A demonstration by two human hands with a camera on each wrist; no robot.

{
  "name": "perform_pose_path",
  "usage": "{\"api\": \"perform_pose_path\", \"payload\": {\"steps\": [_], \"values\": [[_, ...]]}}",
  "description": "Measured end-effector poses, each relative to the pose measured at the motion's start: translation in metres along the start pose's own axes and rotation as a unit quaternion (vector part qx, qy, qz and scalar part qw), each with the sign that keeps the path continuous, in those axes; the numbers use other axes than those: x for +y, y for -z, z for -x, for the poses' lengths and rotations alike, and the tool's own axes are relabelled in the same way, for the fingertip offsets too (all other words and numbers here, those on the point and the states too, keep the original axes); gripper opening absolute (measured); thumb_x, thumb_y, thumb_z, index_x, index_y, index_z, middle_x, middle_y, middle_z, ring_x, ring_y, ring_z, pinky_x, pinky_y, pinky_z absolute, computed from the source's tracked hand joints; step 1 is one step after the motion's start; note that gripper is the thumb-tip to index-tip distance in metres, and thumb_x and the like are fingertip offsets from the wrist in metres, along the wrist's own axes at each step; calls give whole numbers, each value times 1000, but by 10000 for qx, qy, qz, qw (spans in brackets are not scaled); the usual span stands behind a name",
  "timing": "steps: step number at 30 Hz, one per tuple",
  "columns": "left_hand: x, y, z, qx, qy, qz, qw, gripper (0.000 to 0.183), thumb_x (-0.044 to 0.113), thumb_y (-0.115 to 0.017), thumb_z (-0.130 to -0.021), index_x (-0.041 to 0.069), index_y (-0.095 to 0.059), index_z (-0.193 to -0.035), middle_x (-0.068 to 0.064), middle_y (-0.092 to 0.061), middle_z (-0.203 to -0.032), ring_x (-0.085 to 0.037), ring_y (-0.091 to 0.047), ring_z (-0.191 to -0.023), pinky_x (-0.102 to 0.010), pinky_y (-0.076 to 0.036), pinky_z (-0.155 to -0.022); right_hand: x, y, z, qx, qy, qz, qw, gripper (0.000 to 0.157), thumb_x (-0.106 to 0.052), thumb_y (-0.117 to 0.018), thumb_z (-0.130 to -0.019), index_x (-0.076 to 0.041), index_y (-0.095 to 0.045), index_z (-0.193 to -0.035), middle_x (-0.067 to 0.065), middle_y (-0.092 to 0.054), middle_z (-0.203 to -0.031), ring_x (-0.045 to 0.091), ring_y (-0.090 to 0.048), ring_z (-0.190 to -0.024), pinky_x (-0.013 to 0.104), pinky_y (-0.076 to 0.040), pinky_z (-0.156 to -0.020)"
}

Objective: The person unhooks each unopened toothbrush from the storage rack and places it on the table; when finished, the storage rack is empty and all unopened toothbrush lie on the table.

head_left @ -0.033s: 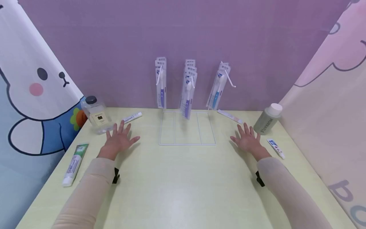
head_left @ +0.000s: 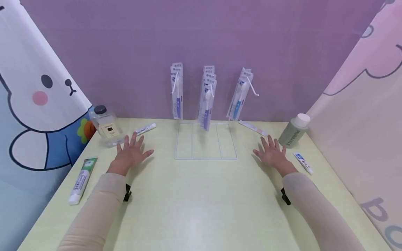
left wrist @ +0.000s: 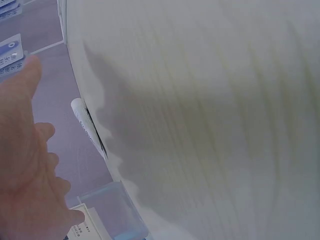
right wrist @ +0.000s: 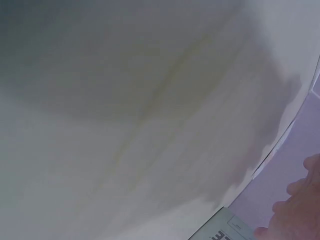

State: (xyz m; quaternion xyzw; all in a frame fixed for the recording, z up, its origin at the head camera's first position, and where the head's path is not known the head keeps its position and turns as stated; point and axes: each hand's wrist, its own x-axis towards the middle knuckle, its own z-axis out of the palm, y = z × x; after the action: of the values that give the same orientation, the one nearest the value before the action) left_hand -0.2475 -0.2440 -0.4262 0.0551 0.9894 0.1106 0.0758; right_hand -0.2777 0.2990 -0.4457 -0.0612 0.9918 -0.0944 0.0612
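My left hand [head_left: 130, 156], near a slim white tube [head_left: 146, 129], and right hand [head_left: 272, 153] spread wide; white hooks [head_left: 252, 86] suspend clear-packed toothbrushes [head_left: 206, 108].

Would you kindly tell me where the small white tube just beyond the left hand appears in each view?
Head: the white tube lies left of centre, just beyond the fingers of the left hand.
Left wrist: the tube is left of centre, about mid-height, right of the fingers.
Right wrist: not in this picture.
Shared landmark: the purple backdrop, across the top in head, at left in left wrist, at lower right in right wrist.
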Motion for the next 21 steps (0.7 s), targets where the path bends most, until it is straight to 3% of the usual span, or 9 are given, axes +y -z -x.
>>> {"api": "perform_pose_path", "payload": {"steps": [4,7,10,12,16,21], "values": [[-1,-3,-2,81,-52,76,9999,89,67,-27,-85,4,-6,-144,-23,13,-145,-46,18,-124,-65,15,-90,1,1,-2,-8,-11,-26,10000,79,-59,-27,-90,-6,-2,-144,22,12,-145,47,10,-127,68,9,-90],[0,-8,-7,276,-220,320,9989,88,63,-34,-86,3,-6,-144,-24,10,-145,-47,12,-126,-66,6,-93,0,6,-6,192,27,-54,9998,79,-58,-29,-91,-6,-3,-144,23,8,-146,46,4,-128,69,2,-91],[9,-13,-14,405,-391,1026,9931,87,53,-47,-87,2,-6,-143,-27,-1,-144,-48,-5,-127,-63,-10,-97,-7,16,-14,626,174,-275,9975,78,-53,-37,-91,-3,-8,-143,25,-1,-145,45,-6,-128,68,-7,-93],[19,-16,-18,390,-431,1732,9832,86,47,-55,-86,2,-8,-143,-28,-15,-141,-46,-21,-124,-59,-22,-96,-16,26,-21,998,281,-632,9926,75,-46,-44,-91,0,-14,-142,26,-10,-144,44,-12,-128,63,-13,-96],[44,-20,-23,153,-249,2934,9555,85,36,-63,-84,3,-12,-143,-25,-35,-132,-39,-41,-114,-50,-35,-92,-37,47,-39,1680,385,-1733,9697,65,-32,-55,-90,0,-25,-139,23,-27,-139,40,-27,-124,53,-23,-98],[66,-32,-31,-142,195,3385,9407,82,35,-66,-82,7,-17,-142,-18,-44,-127,-33,-50,-105,-44,-41,-86,-68,67,-60,2394,544,-2998,9218,51,-14,-59,-87,-2,-38,-131,17,-44,-127,31,-43,-114,42,-34,-95]]}}
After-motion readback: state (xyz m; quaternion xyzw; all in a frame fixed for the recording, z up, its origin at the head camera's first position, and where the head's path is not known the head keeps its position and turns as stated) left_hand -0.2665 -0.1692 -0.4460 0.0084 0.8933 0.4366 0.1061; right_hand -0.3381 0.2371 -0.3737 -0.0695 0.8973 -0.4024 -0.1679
